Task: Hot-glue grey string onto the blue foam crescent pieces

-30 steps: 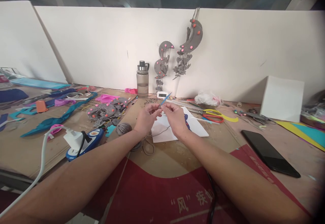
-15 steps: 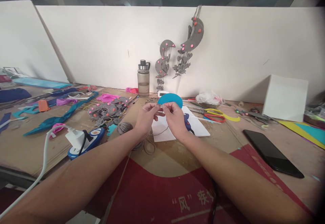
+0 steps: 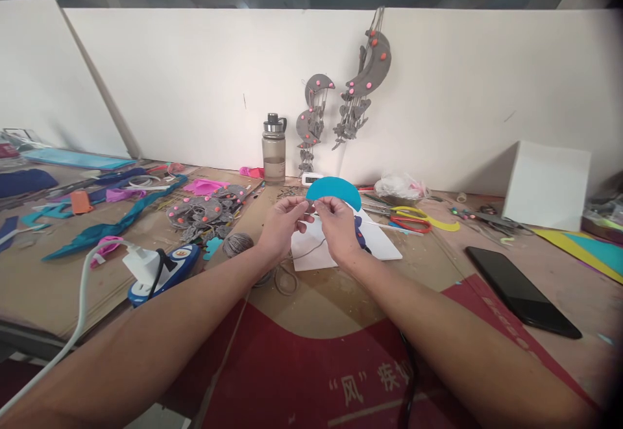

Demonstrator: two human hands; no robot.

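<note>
Pinching the blue piece [image 3: 335,192] by its near edge, the right hand [image 3: 338,229] keeps it near the sheet's [image 3: 382,242] far edge; the left hand's [image 3: 280,228] fingertips sit just beside, their hold unclear. A light pinch and slack yarn [image 3: 237,245] should avoid creasing it.

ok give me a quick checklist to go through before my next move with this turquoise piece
1. Turquoise piece in plain view: ok, it shows beyond both hands.
2. Grip of left hand and right hand: cannot tell, what each pinches is too small to see.
3. Yarn ball free of left forearm: cannot tell, they overlap in view.
4. Bottle upright: ok.
5. Phone apart from right forearm: ok.
6. Blue tool fully visible: not ok, the right hand hides part.
</note>
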